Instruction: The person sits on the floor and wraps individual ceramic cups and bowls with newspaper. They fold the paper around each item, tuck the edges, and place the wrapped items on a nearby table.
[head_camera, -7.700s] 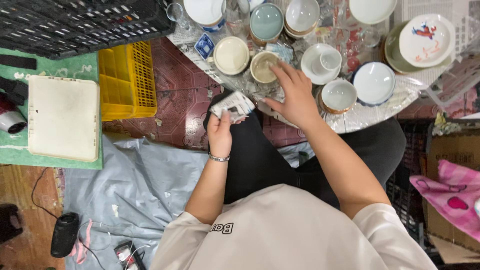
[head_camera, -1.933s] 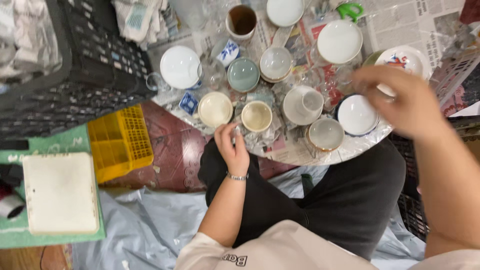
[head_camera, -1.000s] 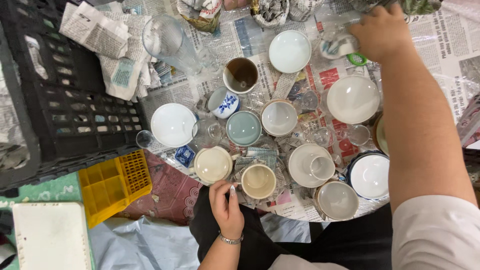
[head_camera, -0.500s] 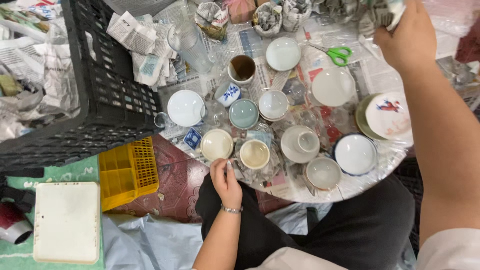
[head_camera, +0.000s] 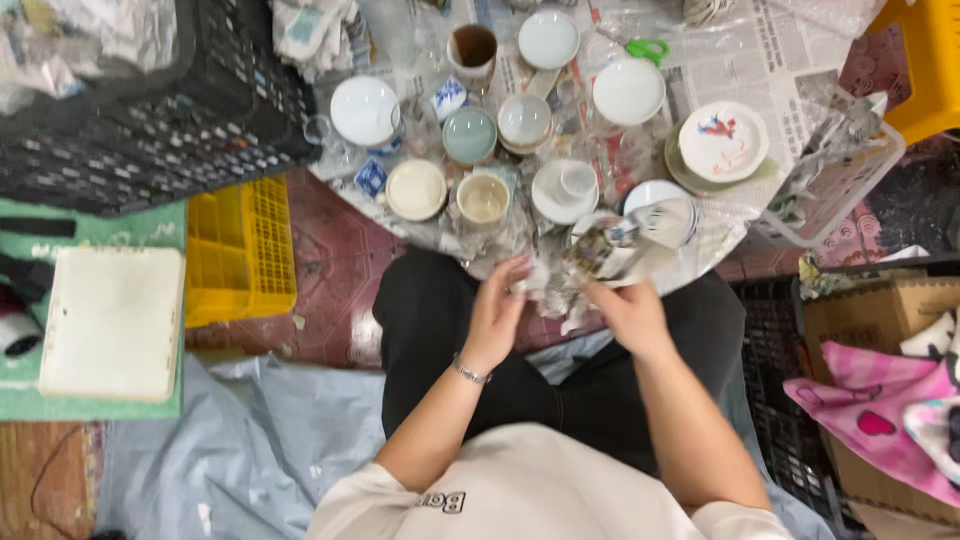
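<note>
Over my lap, at the near edge of the low round table (head_camera: 705, 255), both hands meet on a paper-wrapped bundle (head_camera: 590, 258) of crumpled newspaper with something glassy showing at its far end. My right hand (head_camera: 628, 312) grips the bundle from below. My left hand (head_camera: 498, 310) pinches the loose paper on its left side. Just beyond the bundle stand a cream cup (head_camera: 483, 198), a white cup on a saucer (head_camera: 565, 188) and a pale bowl (head_camera: 655, 200).
The newspaper-covered table carries several cups and bowls, a painted plate (head_camera: 722, 140) and green scissors (head_camera: 648, 47). A black crate (head_camera: 150, 120) and yellow basket (head_camera: 240, 250) lie left, with a white board (head_camera: 112, 322). A clear plastic tub (head_camera: 835, 185) sits right.
My right hand has come back from the far side of the table with the wrapped bundle. My left hand has left the table edge and taken hold of its paper.
</note>
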